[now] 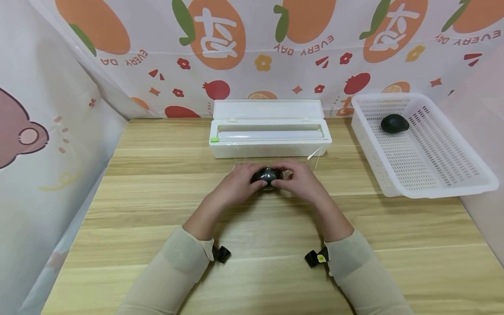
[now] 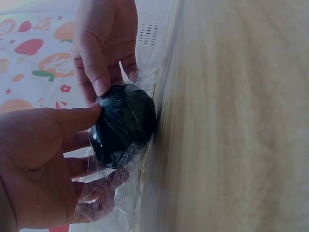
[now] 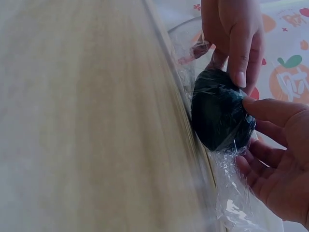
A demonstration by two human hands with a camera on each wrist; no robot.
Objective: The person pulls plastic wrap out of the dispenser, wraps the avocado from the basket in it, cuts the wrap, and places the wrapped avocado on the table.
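We are wrapping the dark avocado [image 1: 266,176] in cling film [image 2: 104,198], left hand [image 1: 236,186] and right hand [image 1: 301,180] both grasping it between them; smoothing the loose film around it seems next.

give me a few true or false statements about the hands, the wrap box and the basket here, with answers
1. Both hands, left hand and right hand, hold a dark avocado covered in cling film. True.
2. The wrap dispenser box is closed. False: its lid is open and the roll shows.
3. The white basket holds a second dark avocado. True.
4. The basket sits on the person's left. False: it is on the right.
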